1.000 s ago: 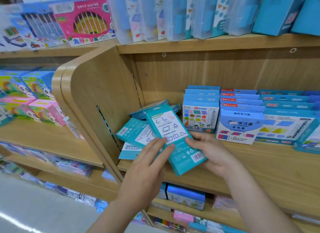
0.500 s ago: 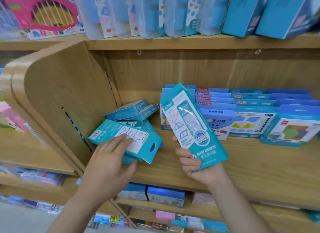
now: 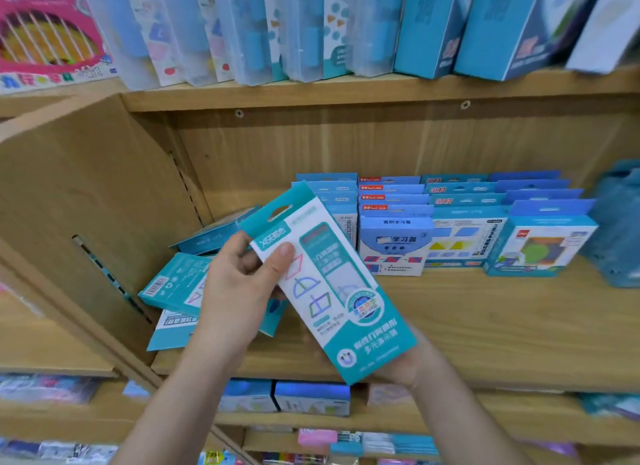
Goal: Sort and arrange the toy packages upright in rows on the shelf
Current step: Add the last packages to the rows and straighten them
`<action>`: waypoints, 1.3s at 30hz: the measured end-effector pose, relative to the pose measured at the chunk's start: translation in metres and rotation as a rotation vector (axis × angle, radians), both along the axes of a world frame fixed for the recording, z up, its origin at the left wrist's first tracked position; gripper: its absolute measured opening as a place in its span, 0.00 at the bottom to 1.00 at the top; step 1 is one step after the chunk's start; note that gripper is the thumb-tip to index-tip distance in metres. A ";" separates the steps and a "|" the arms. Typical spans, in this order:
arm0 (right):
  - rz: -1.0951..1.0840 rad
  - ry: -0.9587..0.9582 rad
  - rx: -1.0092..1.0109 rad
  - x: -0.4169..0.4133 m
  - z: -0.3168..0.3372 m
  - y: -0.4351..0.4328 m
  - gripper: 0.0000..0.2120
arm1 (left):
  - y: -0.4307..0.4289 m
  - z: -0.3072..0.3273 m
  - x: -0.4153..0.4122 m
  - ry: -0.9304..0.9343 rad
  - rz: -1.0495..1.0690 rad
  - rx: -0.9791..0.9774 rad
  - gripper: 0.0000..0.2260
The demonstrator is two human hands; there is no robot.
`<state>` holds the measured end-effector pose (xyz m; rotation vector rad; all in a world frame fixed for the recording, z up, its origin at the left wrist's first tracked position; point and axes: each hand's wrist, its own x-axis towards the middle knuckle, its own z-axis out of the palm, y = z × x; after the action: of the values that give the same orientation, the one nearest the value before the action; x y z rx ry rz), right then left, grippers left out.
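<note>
Package [image 3: 332, 291] is being held nearest the camera, tilted, its hang-tab end up and to the left, clear of the shelf [image 3: 485, 326]. Its upper part is being pinched by the left hand [image 3: 235, 291], with the thumb [image 3: 284, 256] laid on the printed front. Its lower end is being carried on the right hand [image 3: 412, 362]. That hand's fingers are being hidden by the card, so whether that grip is closed cannot be told.

The step is being judged as squaring this package upright before it is set down. It is best being turned until the long edges stand vertical and the front faces outward, with the base being lowered flat onto the board, not onto a corner.

Behind the hands, a pile [image 3: 173, 288] of like teal packages is lying flat and askew near the side panel [image 3: 86, 205]. Farther right, rows [image 3: 394, 243] of blue packages are standing upright toward the back. A teal row is probably best being started just beside them. Room is likely being needed where the pile is lying, and a thin package is likely being at risk of tipping unless something is backing it.
</note>
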<state>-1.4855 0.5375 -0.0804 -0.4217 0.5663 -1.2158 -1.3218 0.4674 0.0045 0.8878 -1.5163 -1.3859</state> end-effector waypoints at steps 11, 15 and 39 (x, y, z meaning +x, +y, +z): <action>-0.454 0.977 -0.223 -0.032 0.025 0.025 0.08 | 0.004 0.003 -0.033 -0.068 0.052 0.036 0.13; -0.466 1.157 -0.244 -0.042 0.021 0.036 0.11 | 0.008 0.006 -0.041 -0.023 -0.016 0.109 0.16; -1.139 1.887 0.103 -0.106 0.037 0.139 0.54 | 0.097 -0.012 -0.190 -0.111 -0.558 -0.266 0.15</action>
<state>-1.5916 0.6763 -0.0439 -1.2211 2.7375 -1.4977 -1.5113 0.5648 -0.0071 0.3913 -2.0811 -1.4794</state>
